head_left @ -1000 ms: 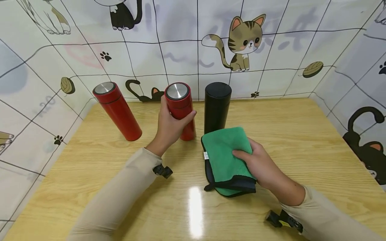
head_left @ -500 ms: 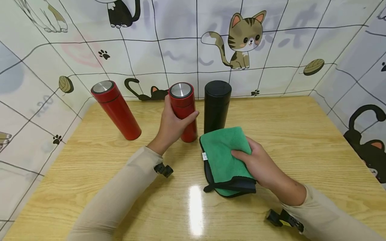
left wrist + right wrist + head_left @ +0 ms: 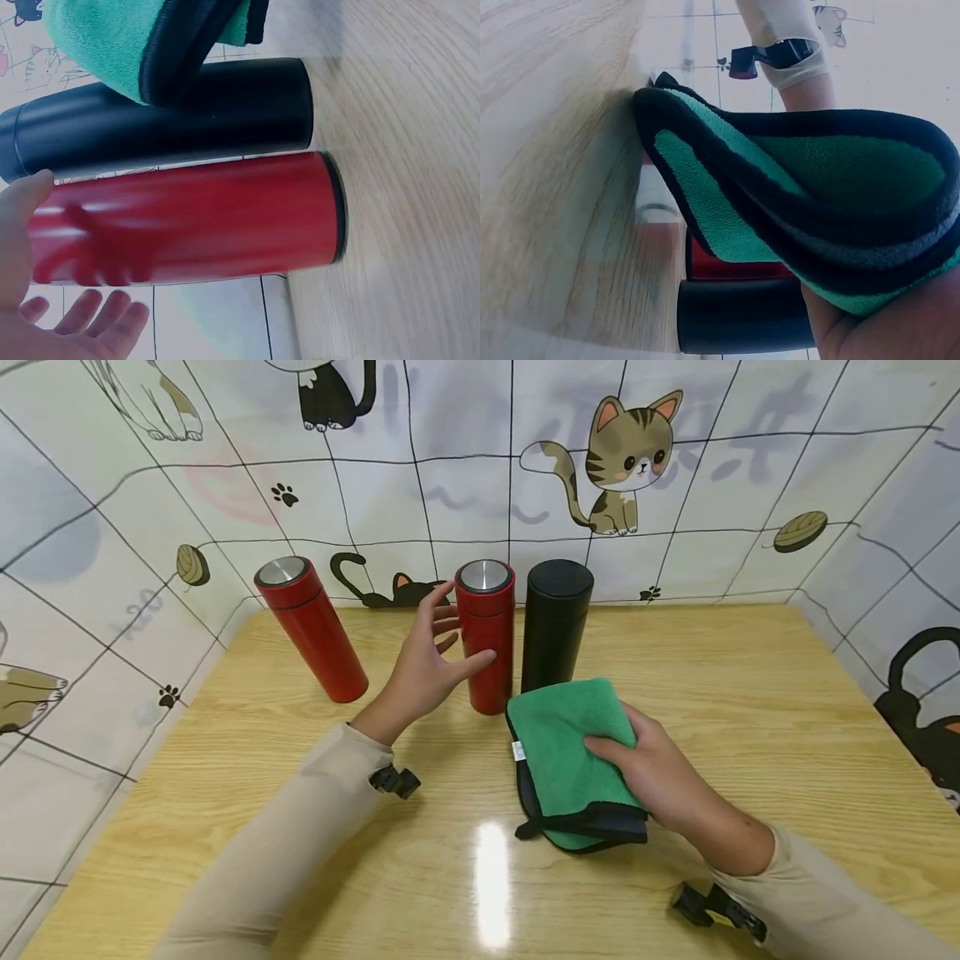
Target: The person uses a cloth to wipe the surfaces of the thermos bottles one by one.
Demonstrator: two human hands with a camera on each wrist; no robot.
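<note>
Standing at the middle of the table is a red thermos flask (image 3: 489,625) with a steel-topped lid. My left hand (image 3: 422,670) is spread around its left side, thumb in front and fingers behind. In the left wrist view, those fingertips (image 3: 124,326) show apart from the red flask. Just to the right stands a black thermos flask (image 3: 557,631), close beside the red one. My right hand (image 3: 663,777) grips a folded green cloth (image 3: 570,739) with dark edging, thumb on top. The cloth overlaps the black flask's base in the head view.
A second red thermos flask (image 3: 315,631) stands at the left of the wooden table (image 3: 750,710). Behind and at both sides rises a white sheet (image 3: 465,493) printed with cats and grid lines. Each wrist wears a small black camera (image 3: 395,782).
My left hand has loosened from the middle red flask, fingers now spread away from it. That flask has shifted slightly right, closer to the black one. My right hand still grips the cloth.
</note>
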